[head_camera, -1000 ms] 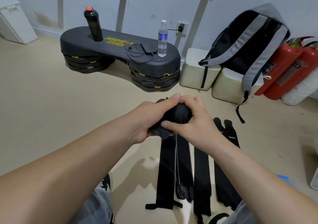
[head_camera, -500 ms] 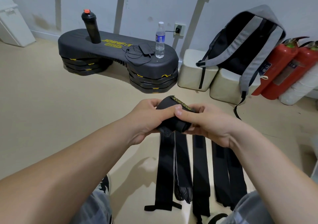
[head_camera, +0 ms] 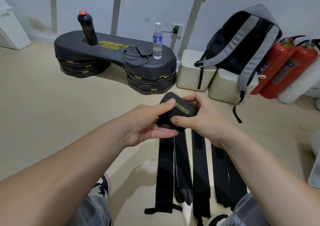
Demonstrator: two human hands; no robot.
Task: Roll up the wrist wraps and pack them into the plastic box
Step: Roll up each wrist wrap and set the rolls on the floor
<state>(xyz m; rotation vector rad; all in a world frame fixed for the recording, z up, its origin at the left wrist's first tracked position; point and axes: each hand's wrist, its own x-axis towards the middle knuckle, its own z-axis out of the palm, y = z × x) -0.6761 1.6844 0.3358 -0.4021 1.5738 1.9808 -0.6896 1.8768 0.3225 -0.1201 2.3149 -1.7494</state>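
One roll: black rolled wrist wrap (head_camera: 180, 113), wound into a tight bundle with yellow lettering on top, held clear of the floor between both hands, ahead of the knees.
Left hand (head_camera: 143, 127): cups the roll from below and from the near side, thumb pressed across the top, fingers curled underneath.
Right hand (head_camera: 200, 118): grips the roll's right side, thumb pinching the near lower corner, fingers curled over the far edge.
Floor below: several flat wrist wraps (head_camera: 200, 166), black, laid lengthwise side by side just under the hands, none of them rolled.
Plastic box: not plainly in view; pale object (head_camera: 314, 175) cut off at the right edge, too cropped to tell whether that is it.
Backdrop: black step platform (head_camera: 107, 57) by the wall, grey backpack (head_camera: 245, 40) propped near two red fire extinguishers (head_camera: 280, 66).
Progress, as a judgement: early going. One wrap rolled or nearly so and not yet packed, nothing seen in any box, the flat wraps left to roll and stow.
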